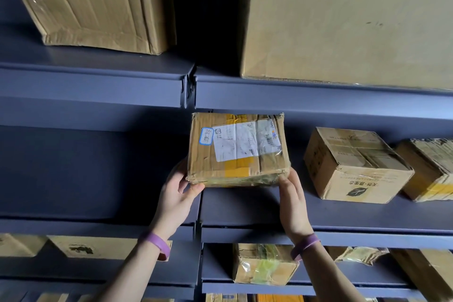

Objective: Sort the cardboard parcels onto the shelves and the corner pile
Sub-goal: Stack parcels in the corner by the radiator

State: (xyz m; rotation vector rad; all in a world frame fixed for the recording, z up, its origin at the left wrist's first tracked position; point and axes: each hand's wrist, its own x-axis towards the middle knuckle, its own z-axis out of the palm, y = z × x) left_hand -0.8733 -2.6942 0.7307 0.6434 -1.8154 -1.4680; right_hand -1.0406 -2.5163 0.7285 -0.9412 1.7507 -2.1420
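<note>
At the left front edge of the middle shelf (343, 216), the labelled parcel (237, 149) sits between my 2 hands; my left hand (175, 197) clasps its near left corner, my right hand (293, 203) its near right corner; its long axis runs front to back; the leaf-printed box (355, 167) stands near on the right, apart; the space to the left is free.

Dim storage room lined with grey-blue metal shelving (318, 95); two bays meet at a slotted upright post (188, 88) near centre; shelf interiors fall into deep shadow.
</note>
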